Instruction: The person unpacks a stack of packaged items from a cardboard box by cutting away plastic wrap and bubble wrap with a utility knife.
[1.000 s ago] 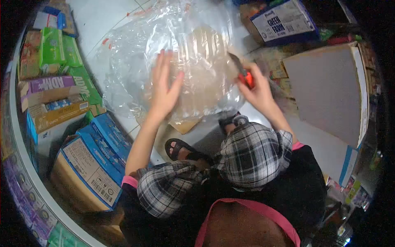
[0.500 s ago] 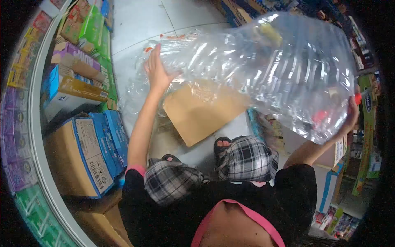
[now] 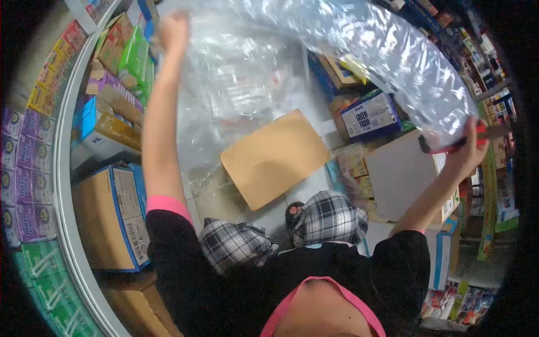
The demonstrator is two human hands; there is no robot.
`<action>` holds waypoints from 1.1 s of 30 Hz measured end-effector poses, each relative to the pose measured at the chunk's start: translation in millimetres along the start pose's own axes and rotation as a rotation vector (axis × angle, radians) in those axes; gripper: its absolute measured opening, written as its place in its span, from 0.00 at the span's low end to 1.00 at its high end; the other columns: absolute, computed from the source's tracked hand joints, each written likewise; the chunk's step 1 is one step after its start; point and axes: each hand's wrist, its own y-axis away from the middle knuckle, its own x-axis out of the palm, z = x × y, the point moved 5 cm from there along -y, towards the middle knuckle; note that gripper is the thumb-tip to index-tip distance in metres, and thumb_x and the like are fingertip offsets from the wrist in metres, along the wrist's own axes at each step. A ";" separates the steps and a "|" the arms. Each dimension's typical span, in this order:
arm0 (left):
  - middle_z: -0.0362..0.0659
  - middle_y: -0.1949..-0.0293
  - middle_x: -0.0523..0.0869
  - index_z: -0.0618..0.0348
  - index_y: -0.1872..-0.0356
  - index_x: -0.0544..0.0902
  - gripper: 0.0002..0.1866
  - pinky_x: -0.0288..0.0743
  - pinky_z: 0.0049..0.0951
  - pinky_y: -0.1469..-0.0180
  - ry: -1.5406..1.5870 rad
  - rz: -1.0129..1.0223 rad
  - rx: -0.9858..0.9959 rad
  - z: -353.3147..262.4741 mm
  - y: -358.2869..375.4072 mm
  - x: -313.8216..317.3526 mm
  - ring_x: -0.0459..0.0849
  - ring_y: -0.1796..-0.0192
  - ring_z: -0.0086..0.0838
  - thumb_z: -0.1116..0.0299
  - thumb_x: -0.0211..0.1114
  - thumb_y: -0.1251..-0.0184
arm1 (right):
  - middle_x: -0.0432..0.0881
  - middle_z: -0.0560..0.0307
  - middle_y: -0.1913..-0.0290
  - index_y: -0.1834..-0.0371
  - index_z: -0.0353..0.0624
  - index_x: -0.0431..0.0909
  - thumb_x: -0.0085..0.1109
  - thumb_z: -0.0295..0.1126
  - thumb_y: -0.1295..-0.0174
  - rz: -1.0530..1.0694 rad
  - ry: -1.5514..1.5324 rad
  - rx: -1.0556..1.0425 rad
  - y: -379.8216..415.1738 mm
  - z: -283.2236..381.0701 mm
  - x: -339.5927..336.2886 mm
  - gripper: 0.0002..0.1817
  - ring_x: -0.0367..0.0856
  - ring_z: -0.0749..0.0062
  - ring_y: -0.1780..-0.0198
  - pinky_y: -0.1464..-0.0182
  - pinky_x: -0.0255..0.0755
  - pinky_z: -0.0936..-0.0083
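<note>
A large sheet of clear plastic wrap [image 3: 359,39] stretches in an arc between my two hands, crinkled and shiny. My left hand [image 3: 173,33], slightly blurred, is closed at its far left edge. At the other end my right hand [image 3: 471,150] grips the wrap together with a red-and-black-handled tool [image 3: 449,147], whose kind I cannot make out. Below the sheet, a closed brown cardboard box [image 3: 275,160] lies on the floor in front of my feet. More of the clear plastic spreads over the floor beyond the box.
Shelves of packaged goods [image 3: 33,163] line the left, with cartons [image 3: 106,219] stacked beside them. A Green Farm carton [image 3: 370,117] and a white box [image 3: 401,174] stand to the right. Further shelves [image 3: 483,56] rise at the far right.
My left hand has moved up and away and closed on the wrap. The wrap has been lifted and drawn out into a longer arc, uncovering the cardboard box and the Green Farm carton.
</note>
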 end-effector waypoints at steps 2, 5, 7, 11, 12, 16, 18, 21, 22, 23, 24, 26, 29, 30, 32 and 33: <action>0.54 0.67 0.79 0.64 0.67 0.77 0.20 0.66 0.37 0.62 -0.184 -0.244 -0.385 -74.0 -52.8 -81.9 0.77 0.63 0.43 0.55 0.49 0.46 | 0.72 0.62 0.70 0.65 0.38 0.70 0.59 0.25 0.54 0.033 0.075 -0.036 9.8 0.9 26.6 0.12 0.70 0.81 0.70 0.66 0.63 0.87; 0.52 0.70 0.79 0.63 0.69 0.76 0.09 0.67 0.30 0.65 0.054 -0.383 0.202 -104.1 -77.0 -139.4 0.77 0.65 0.42 0.72 0.53 0.52 | 0.73 0.64 0.71 0.65 0.39 0.70 0.58 0.27 0.53 0.109 0.022 0.118 8.4 -22.5 55.4 0.12 0.70 0.83 0.72 0.68 0.64 0.87; 0.52 0.66 0.79 0.61 0.63 0.76 0.17 0.66 0.30 0.60 -0.008 0.101 0.145 -57.4 -102.3 -103.1 0.77 0.61 0.40 0.59 0.49 0.47 | 0.75 0.61 0.71 0.65 0.40 0.72 0.59 0.28 0.54 0.184 0.105 0.163 2.9 -57.6 66.3 0.12 0.71 0.80 0.72 0.67 0.65 0.85; 0.49 0.67 0.79 0.53 0.66 0.78 0.21 0.62 0.44 0.56 -0.061 0.318 0.110 -53.4 -81.8 -90.9 0.76 0.60 0.44 0.48 0.47 0.48 | 0.76 0.56 0.71 0.63 0.37 0.72 0.60 0.32 0.56 0.277 0.666 -0.036 6.0 -74.9 88.0 0.16 0.73 0.76 0.69 0.64 0.66 0.80; 0.49 0.67 0.79 0.53 0.66 0.78 0.21 0.62 0.44 0.56 -0.068 0.315 0.114 -63.1 -74.2 -93.7 0.76 0.60 0.44 0.48 0.47 0.48 | 0.76 0.55 0.70 0.61 0.36 0.72 0.60 0.33 0.56 0.203 0.792 -0.133 12.7 -66.2 94.5 0.18 0.73 0.75 0.69 0.64 0.66 0.79; 0.50 0.62 0.78 0.62 0.59 0.74 0.17 0.66 0.27 0.57 0.067 0.362 0.432 -128.5 -17.2 -79.0 0.77 0.60 0.33 0.61 0.48 0.44 | 0.74 0.64 0.74 0.58 0.36 0.70 0.63 0.33 0.57 0.416 0.217 -0.027 48.0 -24.0 167.5 0.22 0.67 0.84 0.77 0.75 0.63 0.87; 0.48 0.68 0.79 0.56 0.65 0.75 0.13 0.70 0.36 0.64 0.167 0.349 0.530 -165.9 27.7 -81.1 0.77 0.64 0.42 0.59 0.52 0.47 | 0.72 0.67 0.77 0.63 0.38 0.71 0.66 0.35 0.61 0.605 0.055 -0.066 76.1 -0.2 220.0 0.22 0.67 0.83 0.78 0.76 0.62 0.86; 0.46 0.69 0.79 0.55 0.65 0.75 0.12 0.70 0.35 0.64 0.164 0.357 0.732 -181.8 75.8 -76.1 0.77 0.65 0.40 0.61 0.54 0.48 | 0.70 0.68 0.82 0.71 0.39 0.71 0.65 0.32 0.62 0.699 0.153 -0.291 94.4 -14.6 273.1 0.16 0.67 0.83 0.79 0.77 0.62 0.86; 0.47 0.66 0.79 0.56 0.63 0.75 0.14 0.70 0.33 0.62 0.178 0.397 0.684 -175.4 87.2 -73.1 0.77 0.63 0.39 0.61 0.56 0.48 | 0.70 0.68 0.82 0.71 0.39 0.71 0.65 0.32 0.62 0.708 0.150 -0.287 97.6 -25.8 278.8 0.16 0.67 0.83 0.79 0.77 0.62 0.86; 0.47 0.63 0.79 0.57 0.61 0.75 0.15 0.70 0.31 0.61 0.189 0.431 0.639 -165.5 96.9 -71.5 0.77 0.61 0.38 0.61 0.57 0.48 | 0.70 0.65 0.81 0.71 0.38 0.71 0.64 0.31 0.62 0.791 0.106 -0.193 100.2 -39.0 285.4 0.15 0.66 0.82 0.79 0.75 0.62 0.84; 0.47 0.63 0.79 0.57 0.61 0.75 0.15 0.70 0.31 0.61 0.179 0.425 0.636 -152.5 107.8 -70.2 0.77 0.61 0.38 0.61 0.57 0.48 | 0.71 0.62 0.81 0.71 0.37 0.71 0.63 0.30 0.62 0.871 0.060 -0.102 102.5 -49.2 290.1 0.15 0.65 0.80 0.78 0.73 0.63 0.83; 0.45 0.68 0.79 0.53 0.62 0.74 0.17 0.70 0.35 0.65 0.142 0.395 0.289 -118.4 124.0 -46.3 0.77 0.65 0.39 0.57 0.59 0.53 | 0.69 0.61 0.83 0.75 0.37 0.70 0.62 0.29 0.62 0.852 0.009 -0.089 84.7 -58.2 277.5 0.13 0.64 0.80 0.79 0.74 0.62 0.82; 0.46 0.66 0.79 0.55 0.63 0.75 0.19 0.70 0.34 0.64 -0.077 0.544 0.156 -70.1 166.6 -22.1 0.77 0.64 0.39 0.57 0.62 0.56 | 0.69 0.62 0.85 0.78 0.37 0.68 0.59 0.27 0.60 0.851 -0.045 -0.071 80.9 -54.9 274.1 0.10 0.65 0.81 0.82 0.77 0.62 0.82; 0.45 0.66 0.79 0.56 0.64 0.76 0.18 0.70 0.33 0.64 -0.063 0.571 0.128 -66.2 175.8 -20.1 0.77 0.63 0.38 0.58 0.62 0.57 | 0.69 0.62 0.85 0.78 0.37 0.68 0.59 0.27 0.60 0.834 -0.087 0.016 79.2 -56.8 271.9 0.09 0.66 0.81 0.82 0.78 0.62 0.83; 0.45 0.67 0.79 0.56 0.65 0.76 0.18 0.70 0.33 0.63 -0.018 0.509 0.126 -47.6 183.4 -16.0 0.77 0.64 0.38 0.58 0.63 0.58 | 0.71 0.63 0.84 0.76 0.37 0.70 0.58 0.26 0.60 0.768 -0.163 0.135 71.0 -59.5 268.1 0.08 0.70 0.81 0.84 0.81 0.64 0.84; 0.45 0.67 0.79 0.56 0.67 0.77 0.18 0.70 0.32 0.63 0.016 0.458 0.125 -36.0 184.6 -16.7 0.77 0.64 0.38 0.57 0.63 0.59 | 0.71 0.63 0.84 0.76 0.37 0.70 0.58 0.26 0.60 0.772 -0.157 0.134 68.5 -58.1 266.8 0.08 0.70 0.81 0.84 0.81 0.64 0.84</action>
